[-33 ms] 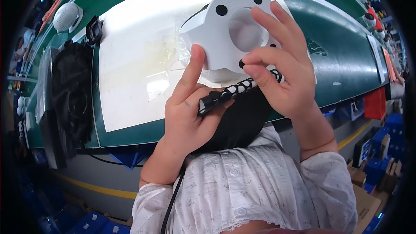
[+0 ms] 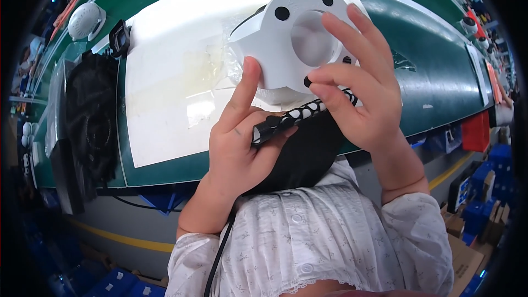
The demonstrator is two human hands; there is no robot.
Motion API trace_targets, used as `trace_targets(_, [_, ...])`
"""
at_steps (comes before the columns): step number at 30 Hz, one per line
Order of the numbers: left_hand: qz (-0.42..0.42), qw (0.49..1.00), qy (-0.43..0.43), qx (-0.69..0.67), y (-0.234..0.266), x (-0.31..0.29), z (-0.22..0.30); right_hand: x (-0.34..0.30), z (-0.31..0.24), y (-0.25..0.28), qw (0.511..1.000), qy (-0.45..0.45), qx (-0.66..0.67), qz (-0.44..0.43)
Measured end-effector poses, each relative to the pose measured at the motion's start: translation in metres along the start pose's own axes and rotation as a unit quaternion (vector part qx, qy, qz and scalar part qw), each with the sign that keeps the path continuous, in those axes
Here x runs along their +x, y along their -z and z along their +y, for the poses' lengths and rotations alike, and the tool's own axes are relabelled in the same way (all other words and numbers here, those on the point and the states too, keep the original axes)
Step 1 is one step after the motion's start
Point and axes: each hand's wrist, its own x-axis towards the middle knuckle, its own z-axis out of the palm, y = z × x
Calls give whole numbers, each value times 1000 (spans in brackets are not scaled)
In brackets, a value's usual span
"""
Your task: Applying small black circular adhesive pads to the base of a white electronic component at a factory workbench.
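A white plastic housing (image 2: 269,38) with a round opening stands tilted on the white sheet, its ringed face toward me. Round black pads (image 2: 281,13) sit around that ring. With thumb and forefinger, my right hand (image 2: 366,91) pinches a small black pad (image 2: 307,81) against the ring's lower edge, other fingers spread. My left hand (image 2: 239,137) is closed on a curled black sheet (image 2: 300,114) with rows of white round gaps. Its raised forefinger touches or nearly touches the housing's left side. The sheet's far end lies partly behind my right hand.
Beneath the housing is a large white sheet (image 2: 165,77) on a green table (image 2: 434,60), with clear plastic film around its base. To the left lie a black bag (image 2: 93,121), a dark box-like piece (image 2: 119,38) and a white perforated round device (image 2: 85,22). A red bin (image 2: 476,132) hangs at right.
My right hand's raised fingers have shifted slightly right, showing more of the pad at the ring's right side. My left hand and the curled sheet stay almost still.
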Motion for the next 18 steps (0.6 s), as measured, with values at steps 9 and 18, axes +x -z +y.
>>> trace_targets(9, [-5,1000,20,15,0,-1,4,-20,-11,8,974,45,-212,-57])
trace_targets(18, [-6,1000,12,26,0,-2,1,-15,-2,13,974,70,-204,-63])
